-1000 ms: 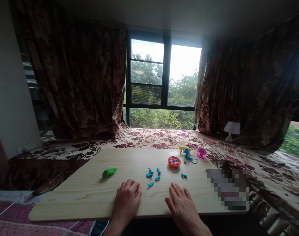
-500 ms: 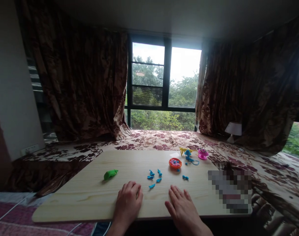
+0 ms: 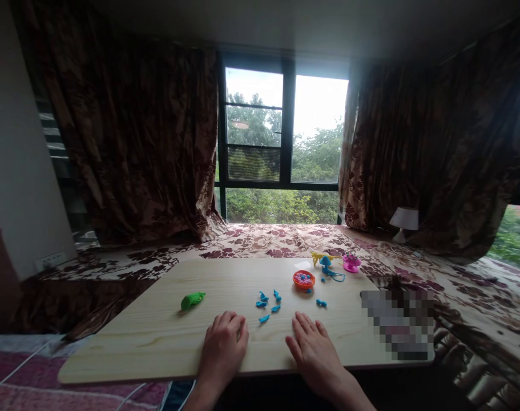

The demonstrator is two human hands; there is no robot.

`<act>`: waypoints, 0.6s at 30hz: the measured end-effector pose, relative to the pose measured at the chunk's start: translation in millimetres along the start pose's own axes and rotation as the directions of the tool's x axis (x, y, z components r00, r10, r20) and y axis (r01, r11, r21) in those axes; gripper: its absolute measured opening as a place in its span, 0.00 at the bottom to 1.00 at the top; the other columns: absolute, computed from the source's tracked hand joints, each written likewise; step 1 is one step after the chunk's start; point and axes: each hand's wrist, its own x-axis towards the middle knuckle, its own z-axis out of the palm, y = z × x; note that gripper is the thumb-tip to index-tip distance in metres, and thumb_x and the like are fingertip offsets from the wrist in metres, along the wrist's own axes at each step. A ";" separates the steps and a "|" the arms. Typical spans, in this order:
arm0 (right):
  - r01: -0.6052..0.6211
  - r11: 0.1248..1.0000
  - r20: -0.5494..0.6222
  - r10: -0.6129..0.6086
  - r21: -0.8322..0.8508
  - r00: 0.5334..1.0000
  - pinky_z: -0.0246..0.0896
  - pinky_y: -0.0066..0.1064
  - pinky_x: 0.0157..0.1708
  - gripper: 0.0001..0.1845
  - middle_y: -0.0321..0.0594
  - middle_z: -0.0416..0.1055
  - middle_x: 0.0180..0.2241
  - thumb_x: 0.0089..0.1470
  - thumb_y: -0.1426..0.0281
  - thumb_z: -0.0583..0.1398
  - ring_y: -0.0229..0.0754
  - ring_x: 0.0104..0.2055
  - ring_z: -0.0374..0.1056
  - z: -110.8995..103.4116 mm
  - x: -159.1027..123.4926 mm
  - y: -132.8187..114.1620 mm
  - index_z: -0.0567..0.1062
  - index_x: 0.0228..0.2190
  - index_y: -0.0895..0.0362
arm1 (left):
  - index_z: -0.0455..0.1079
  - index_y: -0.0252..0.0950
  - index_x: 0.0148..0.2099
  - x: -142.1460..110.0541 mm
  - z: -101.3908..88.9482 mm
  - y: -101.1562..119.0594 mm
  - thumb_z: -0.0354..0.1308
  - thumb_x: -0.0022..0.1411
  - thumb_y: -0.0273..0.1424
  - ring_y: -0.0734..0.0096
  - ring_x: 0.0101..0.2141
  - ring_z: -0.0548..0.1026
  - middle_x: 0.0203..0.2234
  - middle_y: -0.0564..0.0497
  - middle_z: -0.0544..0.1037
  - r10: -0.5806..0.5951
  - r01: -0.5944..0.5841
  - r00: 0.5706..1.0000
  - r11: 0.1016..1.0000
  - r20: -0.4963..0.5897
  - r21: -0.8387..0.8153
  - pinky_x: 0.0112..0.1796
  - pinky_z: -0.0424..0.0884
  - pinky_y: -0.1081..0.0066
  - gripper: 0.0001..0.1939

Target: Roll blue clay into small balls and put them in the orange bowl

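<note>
A: How is the left hand set?

B: It rests on the table with the fingers bent and the thumb tucked alongside. The palm is hidden, so I can't tell whether anything is under it.

A: And the right hand?

B: Palm down and flat, the fingers stretched forward close together and the thumb a little out. It isn't pinching anything.

A: Where do the blue pieces lie?

B: In a loose cluster just beyond the gap between the hands, touching neither. The closest one sits near the left fingertips, off to their right.

A: Anything else close by?

B: A small blue lump lies just ahead of the right fingertips. The orange bowl of balls stands farther back, and a green toy lies ahead and to the left of the left hand.
</note>
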 end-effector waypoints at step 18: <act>-0.037 0.999 0.015 0.037 0.016 0.999 0.40 0.47 0.56 0.26 0.42 0.50 0.58 0.60 0.60 0.39 0.46 0.60 0.45 -6.5 5.5 23.1 0.59 0.55 0.57 | 0.69 0.40 0.35 0.6 -0.2 -1.3 0.46 0.59 0.31 0.67 0.37 0.66 0.33 0.51 0.71 0.017 -0.017 1.000 1.000 -0.010 -0.009 0.40 0.61 0.67 0.10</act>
